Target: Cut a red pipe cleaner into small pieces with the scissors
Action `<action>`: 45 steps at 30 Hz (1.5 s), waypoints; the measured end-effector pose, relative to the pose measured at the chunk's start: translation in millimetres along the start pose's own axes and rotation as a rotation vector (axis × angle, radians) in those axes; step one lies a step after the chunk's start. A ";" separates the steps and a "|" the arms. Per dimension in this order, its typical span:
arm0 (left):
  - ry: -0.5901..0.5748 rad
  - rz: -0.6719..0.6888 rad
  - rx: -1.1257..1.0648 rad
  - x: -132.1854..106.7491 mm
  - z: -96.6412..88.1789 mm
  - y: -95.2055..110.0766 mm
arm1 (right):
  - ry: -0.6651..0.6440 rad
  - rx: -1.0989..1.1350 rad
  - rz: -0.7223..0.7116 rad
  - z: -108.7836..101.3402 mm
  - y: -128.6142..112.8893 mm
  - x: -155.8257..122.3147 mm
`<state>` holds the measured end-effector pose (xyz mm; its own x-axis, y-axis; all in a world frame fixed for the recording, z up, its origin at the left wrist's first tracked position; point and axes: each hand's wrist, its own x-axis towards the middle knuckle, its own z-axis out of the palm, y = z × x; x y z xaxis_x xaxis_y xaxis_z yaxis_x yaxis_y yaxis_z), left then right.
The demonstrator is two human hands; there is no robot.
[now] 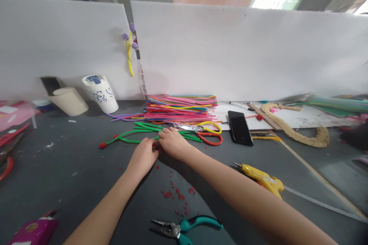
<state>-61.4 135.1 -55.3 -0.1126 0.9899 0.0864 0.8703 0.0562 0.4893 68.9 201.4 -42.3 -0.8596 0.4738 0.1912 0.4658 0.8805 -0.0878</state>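
My left hand [145, 152] and my right hand [173, 142] meet near the middle of the dark table, fingertips almost touching. The fingers of both are curled in a pinch; whatever lies between them is hidden. Just behind them lie several green pipe cleaners [143, 127], partly covered by my right hand. A green stem with a red tip [102, 145] reaches out to the left. Scissors [211, 127] with a yellow and a red handle lie beyond my right hand. Red scraps [178, 193] are scattered on the table between my forearms.
A bundle of coloured pipe cleaners [181, 109] lies against the white board. Pliers [175, 229] rest at the front, a yellow glue gun [263, 179] and a phone [240, 128] to the right. Two cups [100, 93] stand back left, and a purple box [34, 231] sits front left.
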 end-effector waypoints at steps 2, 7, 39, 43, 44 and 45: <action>-0.006 0.000 -0.031 0.6 0.8 1.9 | 0.021 0.030 0.068 -5.2 1.8 1.7; -0.075 0.004 -0.191 0.3 2.3 9.8 | 0.027 0.163 0.183 -27.0 -7.9 -23.9; 0.075 -0.062 -0.263 -119.0 -37.0 -11.0 | 0.194 0.108 0.723 -52.1 -83.1 -216.2; 0.003 -0.020 -0.270 -113.0 -29.1 -4.3 | 0.084 -0.131 0.866 -61.5 -59.6 -229.3; -0.012 -0.009 -0.261 -110.0 -26.2 -0.4 | 0.106 -0.118 0.836 -63.3 -56.4 -223.7; -0.024 0.006 -0.244 -106.4 -23.0 3.6 | 0.146 -0.079 0.790 -64.4 -53.3 -214.1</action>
<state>-57.3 27.0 -42.8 -0.0939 0.9930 0.0710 0.7290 0.0200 0.6842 241.6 52.1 -15.5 -0.2363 0.9445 0.2281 0.9426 0.2798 -0.1823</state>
